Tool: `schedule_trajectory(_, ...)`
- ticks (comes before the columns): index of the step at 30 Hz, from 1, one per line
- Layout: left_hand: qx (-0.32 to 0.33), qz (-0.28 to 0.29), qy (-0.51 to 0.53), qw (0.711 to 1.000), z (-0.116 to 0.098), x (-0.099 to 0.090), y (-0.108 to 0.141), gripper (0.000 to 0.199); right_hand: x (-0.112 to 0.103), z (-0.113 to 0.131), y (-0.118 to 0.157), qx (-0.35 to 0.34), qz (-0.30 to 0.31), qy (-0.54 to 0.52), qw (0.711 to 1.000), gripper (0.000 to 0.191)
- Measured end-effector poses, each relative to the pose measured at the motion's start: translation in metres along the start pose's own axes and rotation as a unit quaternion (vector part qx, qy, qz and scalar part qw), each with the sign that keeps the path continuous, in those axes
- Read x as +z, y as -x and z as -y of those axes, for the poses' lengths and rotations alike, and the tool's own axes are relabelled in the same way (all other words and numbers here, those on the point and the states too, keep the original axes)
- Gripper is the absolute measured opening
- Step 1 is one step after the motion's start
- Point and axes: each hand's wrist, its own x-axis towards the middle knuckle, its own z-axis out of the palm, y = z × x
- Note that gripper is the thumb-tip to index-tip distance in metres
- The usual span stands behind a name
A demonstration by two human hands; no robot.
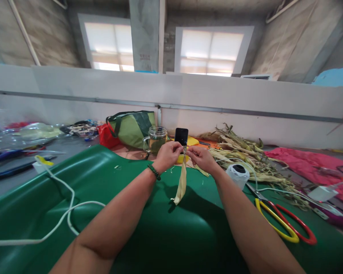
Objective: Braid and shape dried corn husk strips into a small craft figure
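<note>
My left hand, with a beaded bracelet at the wrist, pinches the top end of a pale dried corn husk strip. Close beside it, my right hand is also closed in a pinch at that same end. The husk hangs down between them above the green mat, its lower tip frayed and slightly curled. Fine detail at the fingertips is too small to make out. Just behind the hands a black phone stands upright.
Dried husks lie heaped at the right behind a white spool and red-and-yellow-handled scissors. A glass mug stands by a green bag. A white cable crosses the left; pink cloth lies far right.
</note>
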Motion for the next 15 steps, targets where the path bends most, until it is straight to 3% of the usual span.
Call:
schedule_trajectory(2,-0.044,-0.007,0.072,0.996,-0.002,0.001,-0.001,0.015,-0.001,0.001,0.0,0.0,0.002,0.002,1.0,0.029)
schedule_trajectory(4,-0.131,0.005,0.194,0.972,-0.006,0.002,-0.001,0.016,-0.001,0.002,0.0,-0.004,0.003,0.004,1.0,0.028)
schedule_trajectory(8,-0.282,0.035,0.403,0.87,-0.012,0.005,0.0,0.015,0.001,0.002,0.0,-0.007,0.008,0.003,1.0,0.031)
schedule_trajectory(12,-0.296,0.057,0.505,0.809,-0.013,0.006,0.001,0.014,-0.001,-0.003,0.0,0.0,0.012,0.006,1.0,0.029)
schedule_trajectory(15,-0.271,0.035,0.519,0.81,-0.009,0.004,0.0,0.023,-0.012,-0.011,-0.001,-0.012,-0.003,0.054,0.998,0.027)
